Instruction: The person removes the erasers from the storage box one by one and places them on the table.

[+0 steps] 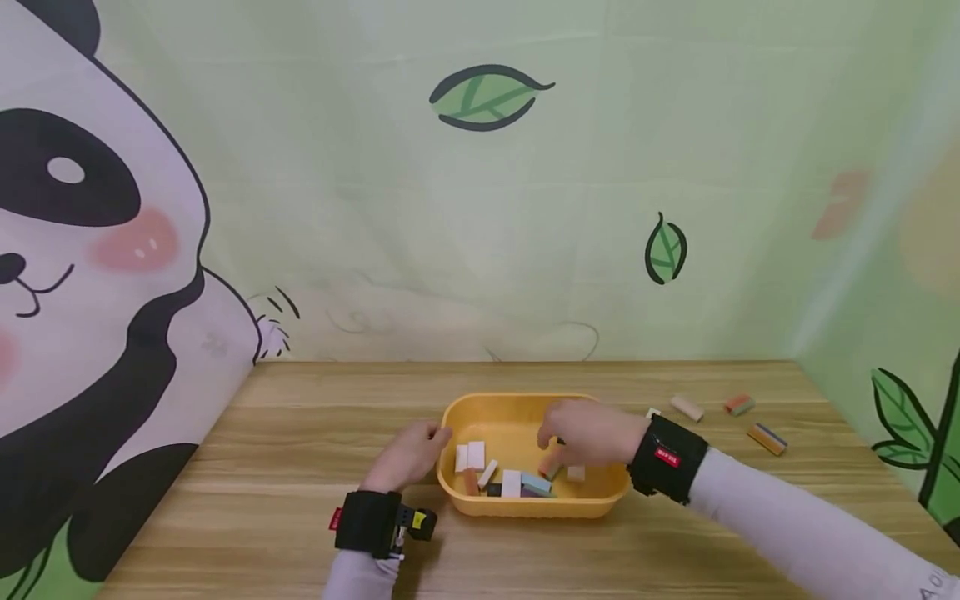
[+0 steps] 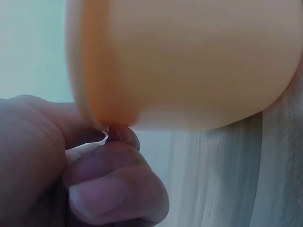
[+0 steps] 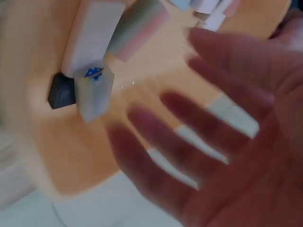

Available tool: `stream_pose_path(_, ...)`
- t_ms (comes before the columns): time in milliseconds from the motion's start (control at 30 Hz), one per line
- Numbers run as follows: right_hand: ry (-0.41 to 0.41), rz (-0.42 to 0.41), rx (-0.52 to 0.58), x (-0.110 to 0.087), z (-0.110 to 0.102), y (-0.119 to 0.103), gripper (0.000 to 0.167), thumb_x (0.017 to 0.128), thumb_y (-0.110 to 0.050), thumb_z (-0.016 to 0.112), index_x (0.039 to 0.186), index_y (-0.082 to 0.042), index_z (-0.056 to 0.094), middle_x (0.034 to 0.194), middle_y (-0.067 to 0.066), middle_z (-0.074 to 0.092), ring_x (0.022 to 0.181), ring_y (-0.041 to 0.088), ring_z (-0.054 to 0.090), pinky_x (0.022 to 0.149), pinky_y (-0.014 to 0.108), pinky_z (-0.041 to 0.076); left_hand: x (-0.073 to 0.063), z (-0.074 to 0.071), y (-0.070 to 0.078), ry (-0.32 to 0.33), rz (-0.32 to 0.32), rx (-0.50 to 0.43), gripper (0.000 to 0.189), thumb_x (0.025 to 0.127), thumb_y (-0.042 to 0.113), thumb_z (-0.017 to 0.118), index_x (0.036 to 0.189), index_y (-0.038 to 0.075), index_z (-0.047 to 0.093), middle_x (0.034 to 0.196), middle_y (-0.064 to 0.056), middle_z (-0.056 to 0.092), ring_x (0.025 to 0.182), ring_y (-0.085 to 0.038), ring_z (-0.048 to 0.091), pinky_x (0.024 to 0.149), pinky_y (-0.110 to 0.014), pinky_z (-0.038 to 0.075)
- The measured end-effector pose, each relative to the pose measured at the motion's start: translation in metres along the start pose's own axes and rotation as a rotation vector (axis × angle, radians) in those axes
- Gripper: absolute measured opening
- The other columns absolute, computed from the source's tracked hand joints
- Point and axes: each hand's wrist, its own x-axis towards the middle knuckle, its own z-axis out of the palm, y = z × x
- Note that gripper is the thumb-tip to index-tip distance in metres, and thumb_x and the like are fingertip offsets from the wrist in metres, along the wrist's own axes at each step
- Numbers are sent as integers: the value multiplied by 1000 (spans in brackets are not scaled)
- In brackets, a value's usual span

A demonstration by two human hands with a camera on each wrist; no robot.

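Note:
A yellow plastic basin (image 1: pixel 528 507) stands on the table with several erasers inside. My left hand (image 1: pixel 408 454) pinches its left rim between thumb and fingers; the left wrist view shows the basin wall (image 2: pixel 199 66) close up. Over the right half of the basin hovers my right hand (image 1: pixel 596 429), its fingers spread and holding nothing in the right wrist view. Below those fingers lie a white eraser with a blue mark (image 3: pixel 94 92), a black eraser (image 3: pixel 61 91), a long pale eraser (image 3: pixel 94 35) and a grey-and-pink eraser (image 3: pixel 138 29). White erasers (image 1: pixel 476 455) lie at the basin's left.
Outside the basin, to the right on the wooden table (image 1: pixel 315 400), lie a pale pink eraser (image 1: pixel 687 407), a red-and-green eraser (image 1: pixel 739 405) and a blue-and-orange striped eraser (image 1: pixel 767 438). A printed green cloth (image 1: pixel 360 208) hangs behind the table.

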Motion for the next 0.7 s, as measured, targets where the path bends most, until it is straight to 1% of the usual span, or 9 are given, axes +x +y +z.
stream_pose_path(67,-71,27,9,6,4,-3,6,86,-15,76,91,-12,74,89,-2,63,80,14,53,79,31,48,0,0,0,0,-4,5,31,105,29,43,100,4,61,70,-3,45,61,-18,46,55,-30,35)
stream_pose_path(100,-100,42,9,9,6,-4,6,85,-8,74,88,-13,73,87,-3,61,79,14,52,79,30,48,1,1,0,0,-6,6,31,105,29,43,101,4,62,70,-3,45,62,-18,46,56,-30,35)
stream_pose_path(133,-123,66,7,11,8,-7,11,84,-3,73,87,-14,72,86,-4,60,79,14,51,79,30,47,0,1,1,-1,-8,3,32,105,29,43,102,4,62,71,-3,46,62,-18,47,56,-30,36)
stream_pose_path(200,-154,105,1,15,9,-10,20,81,3,72,88,-15,70,87,-5,58,81,14,50,80,30,47,1,1,1,-3,-12,1,32,105,29,42,103,4,62,71,-3,46,63,-18,47,56,-30,36)
stream_pose_path(333,-183,137,-2,22,10,-14,20,81,1,75,89,-17,68,85,-5,55,81,15,51,78,30,46,0,1,0,-2,-21,-10,31,105,29,43,103,4,61,71,-3,45,62,-18,46,56,-30,35)
stream_pose_path(433,-203,140,21,29,12,-16,18,80,0,76,82,-15,67,76,-4,54,74,15,52,69,28,44,0,0,-1,1,-24,-12,31,105,29,43,103,3,60,72,-4,45,63,-19,46,56,-30,35)
stream_pose_path(533,-224,144,48,35,14,-16,21,78,2,77,76,-14,65,69,-3,52,68,14,51,61,26,40,0,0,-1,1,-23,-7,32,105,30,43,105,3,61,72,-4,46,64,-18,47,56,-30,36)
stream_pose_path(600,-237,148,56,38,14,-15,21,76,3,78,74,-13,64,68,-3,51,67,13,50,58,25,38,0,0,0,1,-20,-5,32,105,30,43,105,3,61,72,-4,45,63,-18,46,56,-30,35)
stream_pose_path(700,-257,152,53,42,15,-14,21,74,2,80,75,-13,65,71,-3,51,69,14,49,58,25,38,0,0,0,0,-20,0,32,105,30,43,105,4,61,72,-4,45,63,-18,46,56,-31,35)
